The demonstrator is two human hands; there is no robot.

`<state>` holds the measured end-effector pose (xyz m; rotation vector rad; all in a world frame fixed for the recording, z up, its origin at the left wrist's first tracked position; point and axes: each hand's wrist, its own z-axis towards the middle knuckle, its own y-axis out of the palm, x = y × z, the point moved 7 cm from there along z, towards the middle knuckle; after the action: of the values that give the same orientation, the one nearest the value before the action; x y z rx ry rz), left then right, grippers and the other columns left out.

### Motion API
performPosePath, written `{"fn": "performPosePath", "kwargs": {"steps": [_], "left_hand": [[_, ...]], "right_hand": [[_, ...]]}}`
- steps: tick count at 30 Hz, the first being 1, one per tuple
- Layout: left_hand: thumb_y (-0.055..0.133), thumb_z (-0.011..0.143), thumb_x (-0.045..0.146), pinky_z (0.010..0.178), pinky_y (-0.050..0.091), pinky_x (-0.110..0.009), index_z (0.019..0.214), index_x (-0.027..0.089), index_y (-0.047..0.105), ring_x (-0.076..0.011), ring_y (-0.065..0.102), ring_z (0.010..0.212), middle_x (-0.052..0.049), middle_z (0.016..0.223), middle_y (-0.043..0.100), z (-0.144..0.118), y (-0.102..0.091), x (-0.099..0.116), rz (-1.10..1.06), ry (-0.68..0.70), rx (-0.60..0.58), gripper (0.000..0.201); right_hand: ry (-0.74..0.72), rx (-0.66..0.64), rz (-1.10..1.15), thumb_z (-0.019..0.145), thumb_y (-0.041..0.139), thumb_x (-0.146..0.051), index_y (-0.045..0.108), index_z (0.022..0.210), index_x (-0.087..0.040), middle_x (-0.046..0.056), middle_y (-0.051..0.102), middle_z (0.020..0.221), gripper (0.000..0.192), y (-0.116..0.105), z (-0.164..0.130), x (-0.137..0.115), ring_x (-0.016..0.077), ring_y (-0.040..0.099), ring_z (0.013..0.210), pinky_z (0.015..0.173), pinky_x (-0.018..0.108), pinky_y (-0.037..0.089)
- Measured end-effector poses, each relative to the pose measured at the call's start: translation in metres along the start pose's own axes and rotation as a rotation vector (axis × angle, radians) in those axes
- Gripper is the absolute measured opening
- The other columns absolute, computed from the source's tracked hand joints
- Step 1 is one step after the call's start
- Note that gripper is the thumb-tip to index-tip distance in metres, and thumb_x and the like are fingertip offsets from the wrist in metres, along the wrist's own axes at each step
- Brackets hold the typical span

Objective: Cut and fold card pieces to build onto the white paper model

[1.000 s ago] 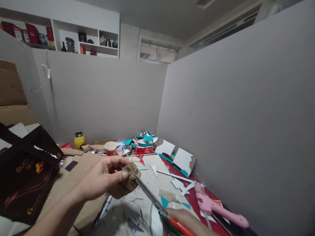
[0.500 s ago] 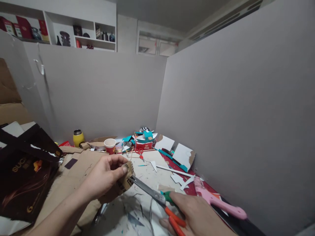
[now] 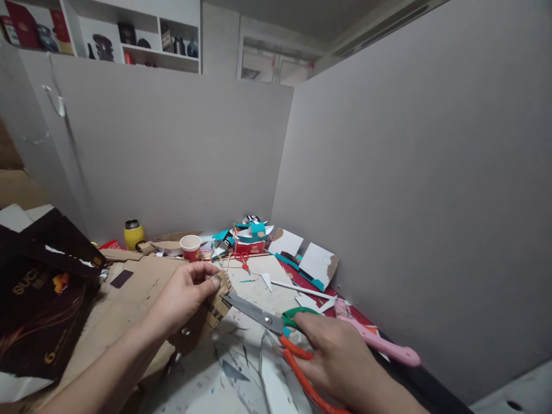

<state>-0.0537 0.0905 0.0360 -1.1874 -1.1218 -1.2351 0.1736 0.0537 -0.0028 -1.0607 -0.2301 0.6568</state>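
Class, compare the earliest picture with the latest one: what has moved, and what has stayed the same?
The right hand has come up into view with the scissors, blades now lying flatter at the cardboard piece. The left hand still pinches that piece. The camera has tilted down. The paper cup, yellow bottle and pink glue gun stay put.

A craft cubicle: grey partition walls (image 3: 388, 172) enclose a bench (image 3: 259, 287) littered with cardboard offcuts (image 3: 317, 265); shelves (image 3: 129, 34) sit upper left.

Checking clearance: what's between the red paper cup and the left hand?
Head view: only bare brown cardboard sheet lies between red paper cup and left hand, which holds the cardboard piece.
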Motion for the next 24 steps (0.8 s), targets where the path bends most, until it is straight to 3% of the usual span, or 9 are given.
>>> {"fn": "performPosePath", "kwargs": {"steps": [11,17,24], "left_hand": [[0.074,0.063,0.029,0.057,0.039,-0.023,0.076,0.018,0.067,-0.0115,0.053,0.058,0.001,0.065,0.065,0.002,0.002,-0.013,-0.057,-0.017,0.053,0.019],[0.078,0.061,0.034,0.054,0.04,-0.022,0.081,0.018,0.065,-0.0119,0.056,0.056,0.002,0.065,0.067,0.002,0.002,-0.018,-0.158,-0.105,0.073,0.029],[0.081,0.062,0.026,0.059,0.044,-0.021,0.082,0.017,0.063,-0.0113,0.059,0.062,0.001,0.071,0.067,0.001,0.007,-0.011,-0.2,-0.15,-0.142,0.029]], "right_hand": [[0.06,-0.032,0.006,0.082,0.057,-0.045,0.049,0.062,-0.02,0.001,0.059,0.058,0.033,0.005,0.002,0.002,0.0126,0.051,0.049,0.049,0.024,0.031],[0.098,-0.059,0.041,0.082,0.057,-0.049,0.049,0.062,-0.02,0.001,0.06,0.058,0.036,0.004,0.0,0.001,0.0124,0.049,0.048,0.049,0.023,0.031],[0.152,-0.067,0.074,0.08,0.058,-0.054,0.048,0.061,-0.02,0.001,0.059,0.056,0.04,0.003,0.002,0.004,0.0128,0.049,0.048,0.049,0.024,0.03]]}}
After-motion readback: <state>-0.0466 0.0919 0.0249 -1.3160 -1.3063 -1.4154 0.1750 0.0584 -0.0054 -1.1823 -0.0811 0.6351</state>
